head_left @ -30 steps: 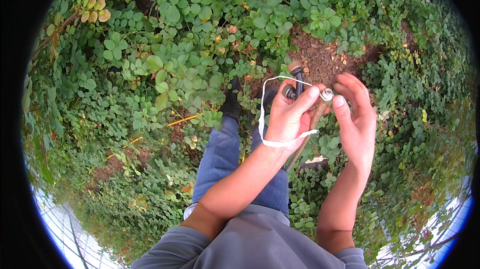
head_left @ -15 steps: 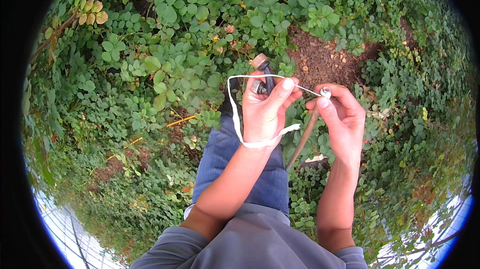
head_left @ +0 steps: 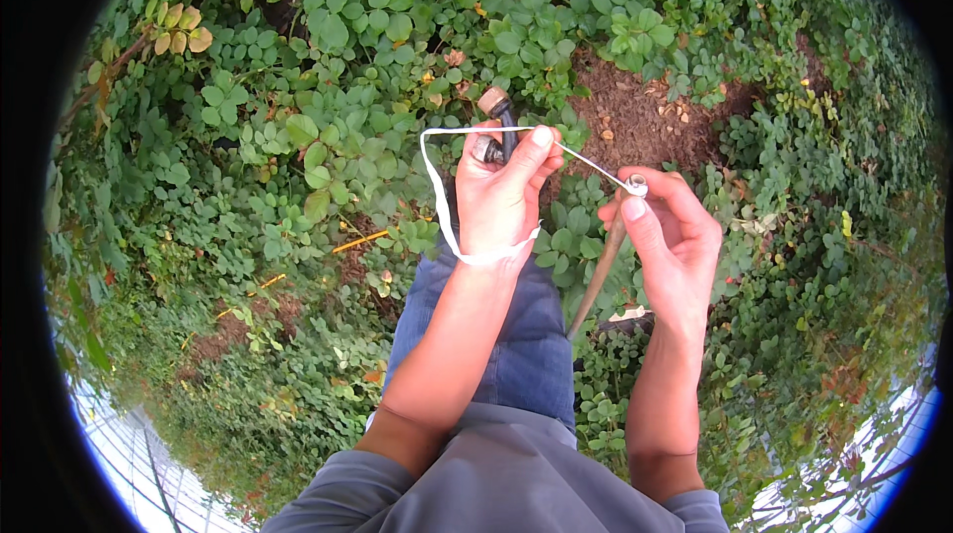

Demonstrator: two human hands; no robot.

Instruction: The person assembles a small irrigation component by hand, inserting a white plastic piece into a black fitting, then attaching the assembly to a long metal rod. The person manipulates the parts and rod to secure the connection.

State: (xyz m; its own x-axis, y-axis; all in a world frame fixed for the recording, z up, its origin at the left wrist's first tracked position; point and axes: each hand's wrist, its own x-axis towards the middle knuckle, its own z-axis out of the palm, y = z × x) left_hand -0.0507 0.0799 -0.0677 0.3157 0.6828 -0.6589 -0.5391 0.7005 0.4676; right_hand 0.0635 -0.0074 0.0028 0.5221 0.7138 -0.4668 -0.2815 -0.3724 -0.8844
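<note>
Nearest, the grey shirt hem (head_left: 516,493) and a blue-jeaned leg (head_left: 501,334) sit between both forearms. The left hand (head_left: 501,200) is closed around a dark tool handle (head_left: 504,126) with a tan end, a white strap (head_left: 442,205) looping past its wrist. The right hand (head_left: 670,235) pinches the strap's small white end piece (head_left: 635,183) between thumb and fingertips, the strap taut between them. Beyond lie leafy ground cover (head_left: 328,86) and a patch of bare soil (head_left: 645,126).
</note>
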